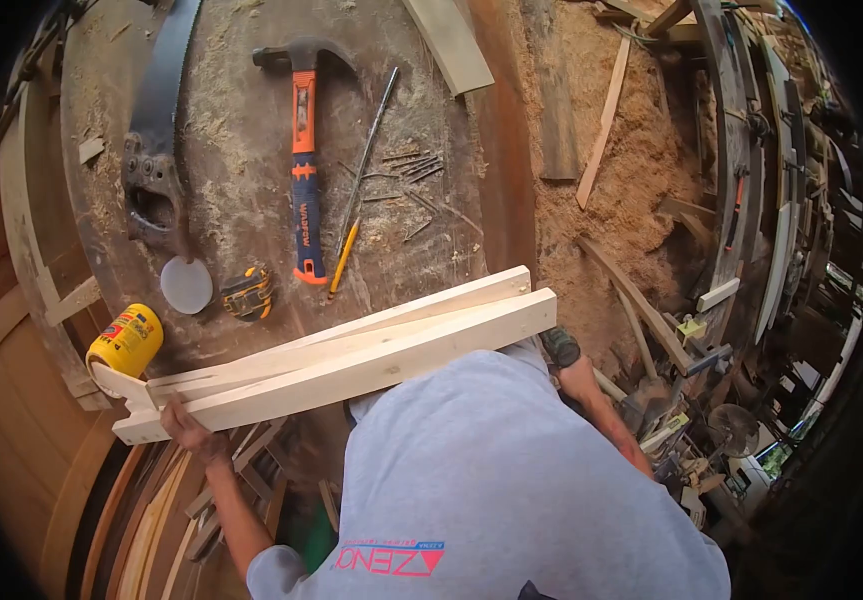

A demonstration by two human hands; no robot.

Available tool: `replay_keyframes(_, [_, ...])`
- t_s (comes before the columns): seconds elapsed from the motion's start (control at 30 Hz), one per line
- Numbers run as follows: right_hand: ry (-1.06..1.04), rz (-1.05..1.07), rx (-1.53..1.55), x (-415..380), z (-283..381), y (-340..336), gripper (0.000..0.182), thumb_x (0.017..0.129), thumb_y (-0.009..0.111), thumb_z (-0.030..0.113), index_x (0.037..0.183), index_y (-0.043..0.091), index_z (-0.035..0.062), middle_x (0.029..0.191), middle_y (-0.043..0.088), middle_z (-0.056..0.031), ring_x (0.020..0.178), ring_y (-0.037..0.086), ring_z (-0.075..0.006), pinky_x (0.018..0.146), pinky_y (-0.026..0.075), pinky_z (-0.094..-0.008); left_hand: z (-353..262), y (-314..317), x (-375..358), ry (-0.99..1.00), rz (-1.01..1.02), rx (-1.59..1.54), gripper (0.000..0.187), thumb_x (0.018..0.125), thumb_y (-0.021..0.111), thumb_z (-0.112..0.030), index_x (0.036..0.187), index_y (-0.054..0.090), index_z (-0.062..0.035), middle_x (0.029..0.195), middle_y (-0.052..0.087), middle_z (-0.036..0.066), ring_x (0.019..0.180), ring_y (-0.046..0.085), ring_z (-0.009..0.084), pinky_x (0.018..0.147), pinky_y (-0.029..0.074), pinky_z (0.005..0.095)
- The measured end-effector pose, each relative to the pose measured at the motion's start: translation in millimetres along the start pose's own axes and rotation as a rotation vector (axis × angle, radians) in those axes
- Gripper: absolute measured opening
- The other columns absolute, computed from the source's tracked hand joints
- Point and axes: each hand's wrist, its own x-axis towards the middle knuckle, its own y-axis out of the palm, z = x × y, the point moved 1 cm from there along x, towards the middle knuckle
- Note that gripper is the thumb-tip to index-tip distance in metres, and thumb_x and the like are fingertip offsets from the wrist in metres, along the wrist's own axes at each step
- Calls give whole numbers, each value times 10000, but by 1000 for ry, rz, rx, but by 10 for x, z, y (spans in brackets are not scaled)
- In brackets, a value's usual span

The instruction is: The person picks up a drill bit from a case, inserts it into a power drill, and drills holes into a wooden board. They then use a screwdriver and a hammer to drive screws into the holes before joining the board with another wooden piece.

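Timber frame (371, 375) lies along the near edge of the tabletop (251, 230), its left end pinched by the left hand (191, 435), apparently for steadiness. Right hand (579, 378) adjoins a dark object (559, 347) near the frame's right end; its closure cannot be told. Hammer (303, 170) lies beyond, presumably for ready reach.

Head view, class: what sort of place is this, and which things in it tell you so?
Most likely a carpentry workshop: a handsaw and a claw hammer lie on the dusty workbench, and sawdust or shavings spread thickly beside it.
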Motion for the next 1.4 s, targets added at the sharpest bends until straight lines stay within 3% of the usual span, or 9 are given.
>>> replay_keyframes(0.2, [-147,-36,69,70,-67,28,509,758,775,218,1196,637,-2,1067,699,-262,1031,676,-406,863,522,-440,-99,-194,203,46,188,-47,825,800,783,-249,1474,384,11,1471,434,227,1324,444,421,1136,325,536])
replay_keyframes(0.37, [-136,-84,92,279,-582,344,457,759,739,205,1146,645,-20,1034,697,-279,1003,679,-418,843,525,-444,-446,-689,789,-86,965,69,998,746,800,-138,1542,213,5,1608,225,231,1422,339,431,1180,253,574])
replay_keyframes(0.47, [20,41,186,361,-738,525,306,742,691,75,1035,629,15,786,639,-100,651,623,-214,597,501,-365,-1194,-802,1585,61,1347,33,488,840,695,-63,1302,564,26,1200,645,249,1145,602,415,1037,427,517])
replay_keyframes(0.53, [19,-32,276,322,-699,637,279,737,697,96,995,629,14,744,631,-88,587,597,-186,539,471,-352,-2191,-562,2030,60,733,-649,197,903,627,-24,1093,679,-19,974,690,187,868,674,371,744,530,430])
replay_keyframes(0.7, [190,-44,352,-100,-352,537,318,737,748,191,967,649,-5,792,674,-138,640,652,-234,576,508,-381,-4032,577,2132,994,824,-980,321,850,706,-194,1144,665,-70,1013,598,148,982,622,330,843,524,440])
replay_keyframes(0.77, [169,-189,338,-337,-305,545,454,745,763,271,1050,668,-52,935,713,-266,914,706,-411,780,540,-463,-4336,838,1981,1162,764,-1001,337,853,670,-182,1179,659,-95,1044,587,153,1006,620,330,879,518,434])
replay_keyframes(0.83, [257,-275,336,-522,-354,684,493,743,780,296,1066,661,-57,964,713,-263,932,705,-406,794,539,-460,-4518,884,1933,1392,955,-788,362,854,616,-153,1213,656,-133,1101,586,157,1033,620,327,898,513,425])
replay_keyframes(1.1, [411,-237,562,-847,-685,1479,470,711,830,280,988,676,-68,934,719,-248,879,709,-376,762,533,-450,-4663,1037,1893,1539,748,-853,291,867,617,-156,1139,682,-76,1115,618,148,1027,626,339,904,515,407])
replay_keyframes(1.4, [306,-402,705,-1516,-339,968,429,776,832,296,939,685,-73,856,712,-211,797,700,-311,733,527,-438,-4561,418,1867,421,930,-1049,380,932,699,-266,1182,618,9,1016,714,187,898,709,297,798,551,359])
